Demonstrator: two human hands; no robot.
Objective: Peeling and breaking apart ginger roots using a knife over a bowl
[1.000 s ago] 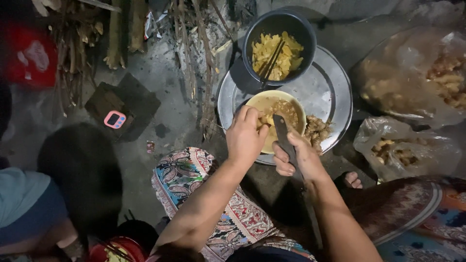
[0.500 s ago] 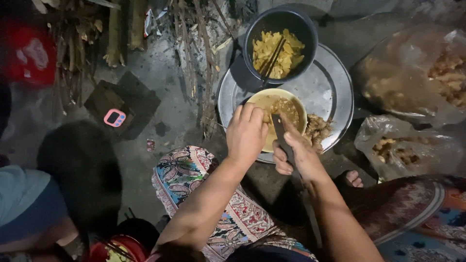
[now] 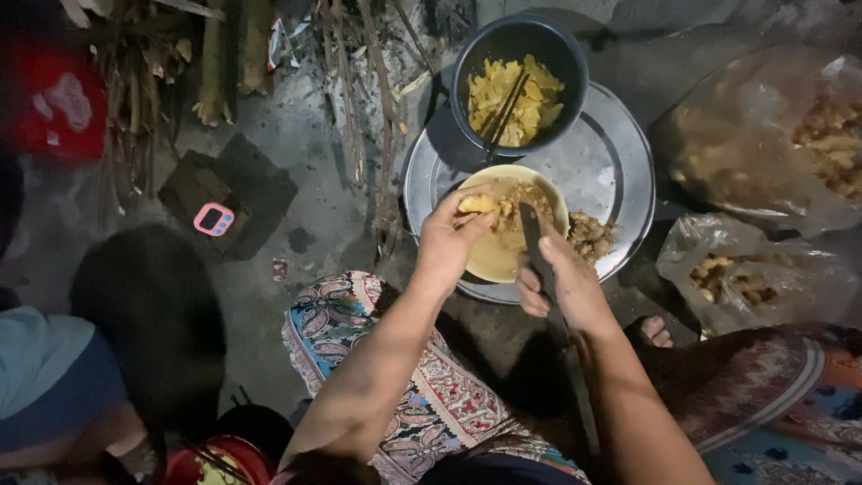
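Note:
My left hand (image 3: pixel 453 238) holds a small yellow peeled piece of root (image 3: pixel 477 204) over a pale yellow bowl (image 3: pixel 496 260) that contains brownish scraps and liquid. My right hand (image 3: pixel 564 283) grips a dark-bladed knife (image 3: pixel 532 235), blade pointing away over the bowl's right side. The bowl sits on a round metal tray (image 3: pixel 620 171). At the tray's far edge stands a dark pot (image 3: pixel 521 85) filled with yellow cut pieces and a pair of sticks. A heap of brown peelings (image 3: pixel 591 235) lies on the tray, right of the bowl.
Clear plastic bags of roots (image 3: pixel 763 144) (image 3: pixel 754 274) lie at the right. A pink digital timer (image 3: pixel 214 219) rests on a dark block at the left. Dry sticks (image 3: pixel 359 99) lie at the back. Another person's dark head (image 3: pixel 148 314) is lower left, near a red pot (image 3: pixel 215 462).
My left hand has lifted out of the bowl and turned, now showing the yellow piece between its fingers. The knife hand stays about where it was.

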